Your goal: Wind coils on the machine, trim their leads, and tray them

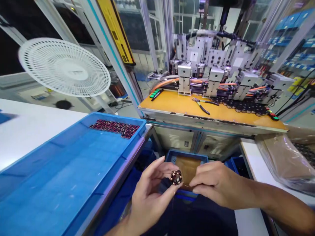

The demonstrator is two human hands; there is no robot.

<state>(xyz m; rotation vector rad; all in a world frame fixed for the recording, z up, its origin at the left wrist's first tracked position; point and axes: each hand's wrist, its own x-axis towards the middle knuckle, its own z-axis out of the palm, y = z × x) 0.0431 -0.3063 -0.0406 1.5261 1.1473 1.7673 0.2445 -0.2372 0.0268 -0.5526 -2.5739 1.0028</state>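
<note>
My left hand (150,196) pinches a small round motor stator (176,177) between thumb and fingers. Its round end faces me, showing a dark middle and copper-coloured spots around the ring. Just to the right, my right hand (218,183) is closed with thumb and forefinger together, apart from the stator. Whatever those fingertips may hold is too small to make out. Beneath both hands is a blue bin (188,154) with a brown sheet inside.
To the left, a large blue tray (71,177) bears rows of small dark-red parts (115,127) at its far end. Ahead, a winding machine (214,68) stands over an orange worktop (172,105) with pliers (202,104) and several dark round parts (242,106). A white fan (65,67) stands left; a plastic-wrapped box (285,160) sits right.
</note>
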